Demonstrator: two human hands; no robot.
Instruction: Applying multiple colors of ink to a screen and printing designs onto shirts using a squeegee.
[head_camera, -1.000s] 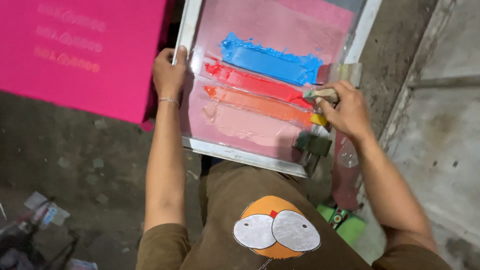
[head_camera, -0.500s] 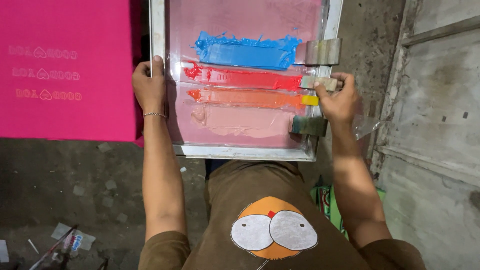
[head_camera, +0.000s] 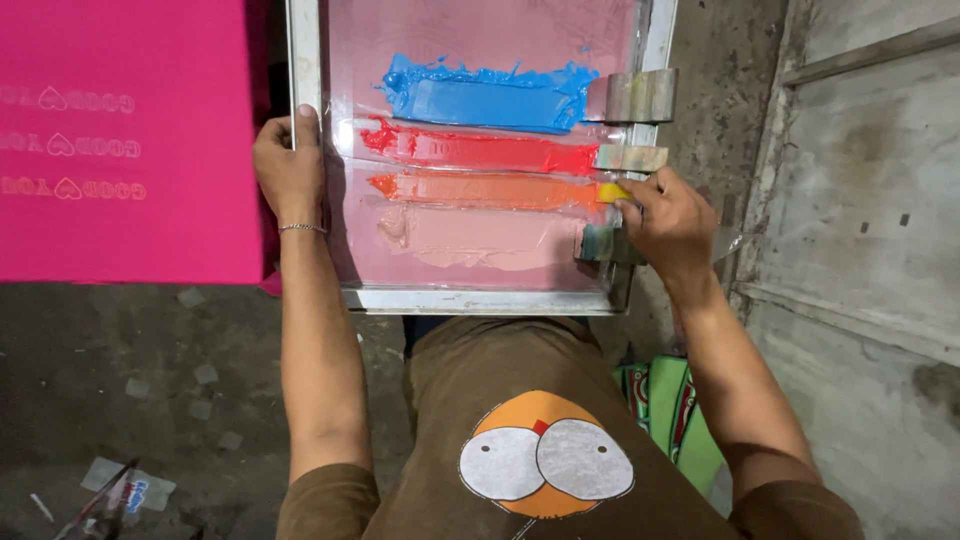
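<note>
Squeegee (head_camera: 612, 191), yellow-tipped, lies at orange ink strip's (head_camera: 485, 190) right end, long axis across the screen frame (head_camera: 303, 60). Right hand (head_camera: 668, 222) pinches it; left hand (head_camera: 288, 165) clamps frame's left rail.

Screen-printing workshop. Metal-framed printing screen (head_camera: 303, 60) with four ink bands on mesh: blue (head_camera: 485, 98), red (head_camera: 480, 152), orange (head_camera: 490, 190), pale pink (head_camera: 480, 238). Ink-smeared small squeegees (head_camera: 640, 95) along frame's right edge. Printed magenta fabric (head_camera: 120, 140) lying beside it. Rough stained concrete floor (head_camera: 150, 350) with paper scraps, bare grey walls (head_camera: 870, 200).
</note>
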